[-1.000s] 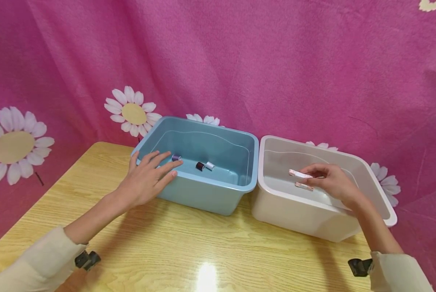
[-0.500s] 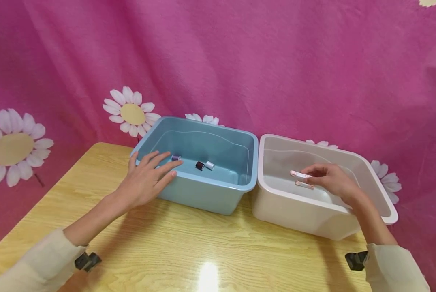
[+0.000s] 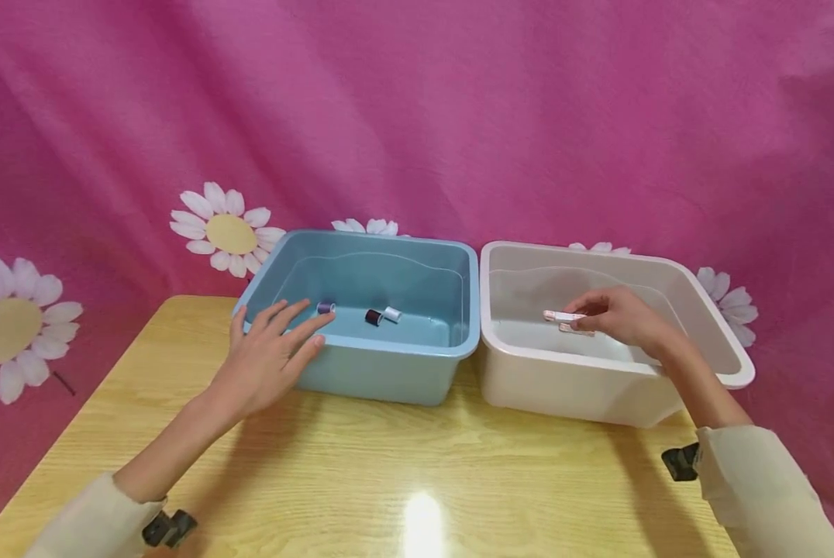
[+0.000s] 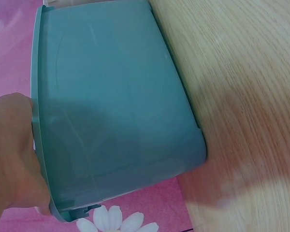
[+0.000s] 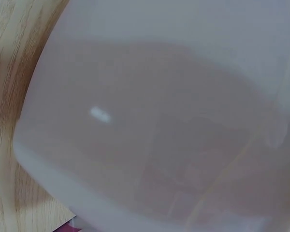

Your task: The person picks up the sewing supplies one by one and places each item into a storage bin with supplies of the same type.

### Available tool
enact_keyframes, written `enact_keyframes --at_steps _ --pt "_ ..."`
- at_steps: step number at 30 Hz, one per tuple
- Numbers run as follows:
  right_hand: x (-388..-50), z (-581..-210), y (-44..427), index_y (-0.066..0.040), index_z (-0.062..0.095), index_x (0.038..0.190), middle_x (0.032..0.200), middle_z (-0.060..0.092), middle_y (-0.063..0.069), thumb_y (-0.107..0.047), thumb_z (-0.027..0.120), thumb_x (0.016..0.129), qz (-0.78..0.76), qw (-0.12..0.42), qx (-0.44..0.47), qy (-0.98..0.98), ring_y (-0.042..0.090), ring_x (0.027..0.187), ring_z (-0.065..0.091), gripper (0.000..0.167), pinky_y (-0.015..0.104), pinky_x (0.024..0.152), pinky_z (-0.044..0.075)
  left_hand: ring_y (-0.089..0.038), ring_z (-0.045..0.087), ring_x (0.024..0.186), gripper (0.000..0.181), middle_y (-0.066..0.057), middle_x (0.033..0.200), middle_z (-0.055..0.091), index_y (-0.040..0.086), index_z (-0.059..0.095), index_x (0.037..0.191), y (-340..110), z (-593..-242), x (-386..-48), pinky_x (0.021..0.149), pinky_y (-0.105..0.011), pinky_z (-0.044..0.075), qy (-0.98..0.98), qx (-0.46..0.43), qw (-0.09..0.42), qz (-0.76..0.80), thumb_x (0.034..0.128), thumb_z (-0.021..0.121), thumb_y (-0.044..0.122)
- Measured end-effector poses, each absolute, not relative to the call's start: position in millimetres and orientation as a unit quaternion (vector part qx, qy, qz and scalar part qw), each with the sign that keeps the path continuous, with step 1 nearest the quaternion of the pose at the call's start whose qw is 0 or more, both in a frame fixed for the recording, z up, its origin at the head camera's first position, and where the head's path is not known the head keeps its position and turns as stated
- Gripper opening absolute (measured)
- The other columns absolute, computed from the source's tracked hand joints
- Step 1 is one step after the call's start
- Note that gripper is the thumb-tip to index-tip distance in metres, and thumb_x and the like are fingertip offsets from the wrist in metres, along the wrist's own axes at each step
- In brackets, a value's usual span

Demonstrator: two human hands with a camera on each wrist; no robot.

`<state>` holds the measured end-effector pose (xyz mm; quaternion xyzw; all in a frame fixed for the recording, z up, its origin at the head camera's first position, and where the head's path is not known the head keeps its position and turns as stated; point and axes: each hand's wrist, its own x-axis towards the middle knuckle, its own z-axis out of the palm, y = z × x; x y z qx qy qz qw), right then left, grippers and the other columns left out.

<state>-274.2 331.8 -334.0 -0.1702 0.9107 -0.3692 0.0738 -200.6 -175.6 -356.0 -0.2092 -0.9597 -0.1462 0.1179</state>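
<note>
My right hand (image 3: 615, 318) reaches into the pale pinkish bin (image 3: 563, 384) and pinches a slim white strip with reddish print (image 3: 559, 316). Just below it, a similar strip (image 3: 576, 330) lies on the bin floor; whether the two touch I cannot tell. My left hand (image 3: 267, 360), fingers spread and fairly straight, rests over the near left rim of the blue bin (image 3: 382, 349). In that bin lie a purple thread spool (image 3: 325, 308), a dark brown spool (image 3: 373, 318) and a white spool (image 3: 392, 314). The right wrist view shows mostly pale bin wall (image 5: 135, 96).
Both bins stand side by side on a light wooden table (image 3: 361, 473). Behind them hangs a pink cloth (image 3: 417, 116) printed with daisies. The table's left edge slopes down to the lower left of the head view.
The head view has shifted, so the bins sit a little further left. My right hand's strip now appears closer to the lower strip. The left hand keeps its place on the blue rim.
</note>
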Motion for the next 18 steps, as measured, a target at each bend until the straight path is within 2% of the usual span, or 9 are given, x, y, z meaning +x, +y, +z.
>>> enact_keyframes --at_steps 6,18 --pt "-273.1 -334.4 326.3 0.008 0.07 0.107 0.094 0.072 0.013 0.001 0.072 0.088 -0.371 0.072 -0.163 0.911 0.007 0.079 0.061 0.021 0.025 0.071 0.05 -0.044 0.029 0.139 0.046 -0.015 0.154 0.039 0.027 0.05 0.148 -178.8 -355.8 -197.5 0.105 -0.075 0.004 -0.96 -0.21 0.116 -0.144 0.1062 0.042 0.042" --pt "-272.7 -333.5 325.5 0.008 0.071 0.109 0.095 0.072 0.013 -0.001 0.072 0.088 -0.352 0.068 -0.146 0.922 0.014 0.078 0.058 0.023 0.025 0.068 0.047 -0.046 0.027 0.14 0.047 -0.016 0.155 0.037 0.026 0.048 0.15 -178.8 -355.5 -198.1 0.104 -0.076 0.005 -0.96 -0.215 0.105 -0.147 0.1068 0.039 0.044"
